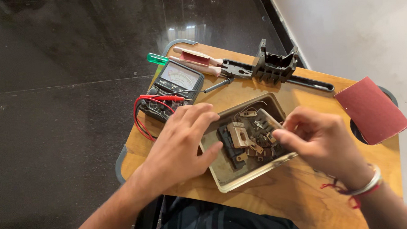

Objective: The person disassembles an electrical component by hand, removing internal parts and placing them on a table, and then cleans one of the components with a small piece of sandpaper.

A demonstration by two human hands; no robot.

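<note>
A shallow metal tray lies on a small wooden table, filled with several old brown and black switch parts. My left hand rests flat over the tray's left rim, fingers spread, holding nothing. My right hand hovers at the tray's right side, fingertips pinched together on a small part that I can barely make out. A white bangle and red thread circle my right wrist.
An analog multimeter with red and black leads sits at the back left. Behind it lie a green-handled screwdriver, pliers and a black plastic housing. A red sandpaper sheet overhangs the right edge. Dark tiled floor lies to the left.
</note>
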